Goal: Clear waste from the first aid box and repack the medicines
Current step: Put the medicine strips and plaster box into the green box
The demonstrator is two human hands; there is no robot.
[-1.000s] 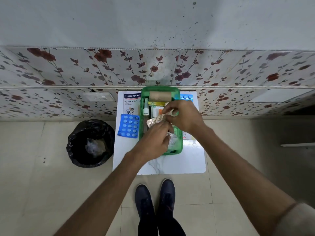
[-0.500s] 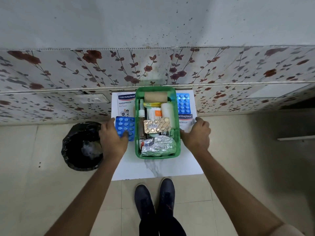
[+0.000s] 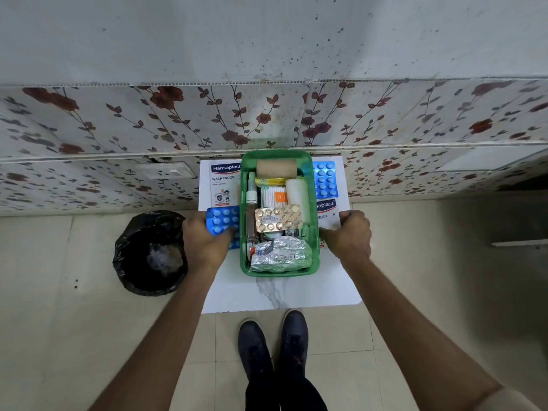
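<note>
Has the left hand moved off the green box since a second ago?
Yes. The left hand has swung out left of the green box, toward the black bin, and now grips the blue blister pack on the table.

A white marble-topped table [image 3: 281, 292] stands on pale floor tiles [image 3: 59, 336] against a far wall [image 3: 267, 40] banded with rose-patterned panels [image 3: 118, 120].

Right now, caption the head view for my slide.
Left hand grasps blue blister pack, right hand a plaster packet, flanking the green first aid box.
</note>
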